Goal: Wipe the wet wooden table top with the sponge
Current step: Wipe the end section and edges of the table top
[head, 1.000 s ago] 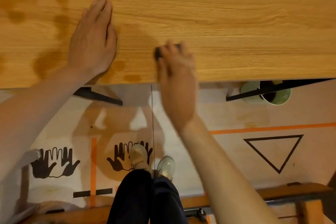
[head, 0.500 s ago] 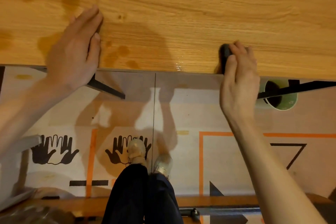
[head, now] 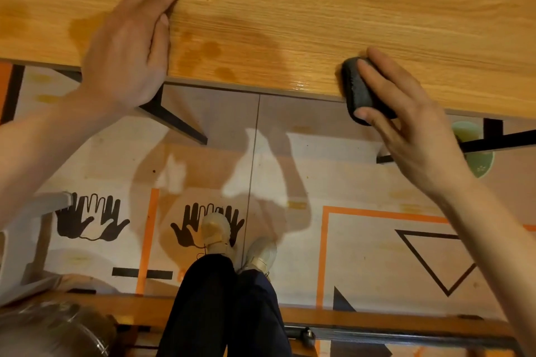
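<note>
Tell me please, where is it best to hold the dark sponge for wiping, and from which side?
Grip the sponge by its long sides, coming from above. It lies flat at the table's near edge, partly overhanging, so the top stays free. The right hand holds it this way: fingers on top, thumb at the near end.

We see a honey-orange worktop [head: 319, 3] with wavy wood grain, blotched by darker amber wet patches [head: 203, 51]. The sponge [head: 358, 90] is charcoal black with a pitted texture. The pale beige floor [head: 290, 153] carries orange lines [head: 383, 213], black handprint pairs [head: 90, 219] and a black outlined triangle [head: 438, 262]. The trousers [head: 223, 310] are dark navy, the shoes [head: 216, 230] cream. A cup [head: 478, 162] under the worktop is pale green.
</note>
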{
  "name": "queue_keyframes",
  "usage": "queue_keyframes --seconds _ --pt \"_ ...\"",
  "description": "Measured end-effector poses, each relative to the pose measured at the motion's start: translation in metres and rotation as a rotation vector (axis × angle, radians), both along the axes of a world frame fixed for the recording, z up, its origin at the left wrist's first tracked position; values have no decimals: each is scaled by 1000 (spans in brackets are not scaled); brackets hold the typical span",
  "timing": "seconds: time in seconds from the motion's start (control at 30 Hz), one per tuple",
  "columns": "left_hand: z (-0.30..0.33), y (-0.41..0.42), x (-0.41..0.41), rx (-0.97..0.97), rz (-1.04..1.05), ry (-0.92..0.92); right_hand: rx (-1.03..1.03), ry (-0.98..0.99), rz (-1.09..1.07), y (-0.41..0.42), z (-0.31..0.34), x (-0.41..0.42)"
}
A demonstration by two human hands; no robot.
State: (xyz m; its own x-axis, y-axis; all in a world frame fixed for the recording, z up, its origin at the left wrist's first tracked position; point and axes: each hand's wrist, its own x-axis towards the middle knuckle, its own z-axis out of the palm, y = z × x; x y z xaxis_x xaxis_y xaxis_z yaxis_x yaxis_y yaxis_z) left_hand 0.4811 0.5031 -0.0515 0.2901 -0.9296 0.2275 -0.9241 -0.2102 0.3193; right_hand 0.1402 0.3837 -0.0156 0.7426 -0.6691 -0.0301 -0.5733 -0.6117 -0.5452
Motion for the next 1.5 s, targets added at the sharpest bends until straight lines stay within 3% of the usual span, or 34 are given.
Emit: queue_keyframes --seconds 0.17,0.37,0.47,0.63,0.73,0.93,1.07,1.23,1.5 --pt "1 0 -1 -6 8 -4 -279 -100 -163 32 -25 28" --pt "5 0 -2 42 25 -4 -426 -170 22 66 -43 120" --pt "6 0 -2 59 9 -3 -523 -153 95 52 -45 99" --pt "6 2 -4 30 14 1 -427 -136 -139 29 -45 14" --pt "5 1 -4 23 10 13 -368 -216 -230 42 -43 32" --pt "10 1 4 89 -68 42 -305 -262 -96 87 -42 146" --pt "18 21 40 160 -172 -8 -385 -130 26 69 -43 115" --pt "20 50 112 189 -98 -41 -346 -126 -169 63 -38 77" --pt "9 49 127 128 -120 10 -366 -309 -4 118 -54 215"
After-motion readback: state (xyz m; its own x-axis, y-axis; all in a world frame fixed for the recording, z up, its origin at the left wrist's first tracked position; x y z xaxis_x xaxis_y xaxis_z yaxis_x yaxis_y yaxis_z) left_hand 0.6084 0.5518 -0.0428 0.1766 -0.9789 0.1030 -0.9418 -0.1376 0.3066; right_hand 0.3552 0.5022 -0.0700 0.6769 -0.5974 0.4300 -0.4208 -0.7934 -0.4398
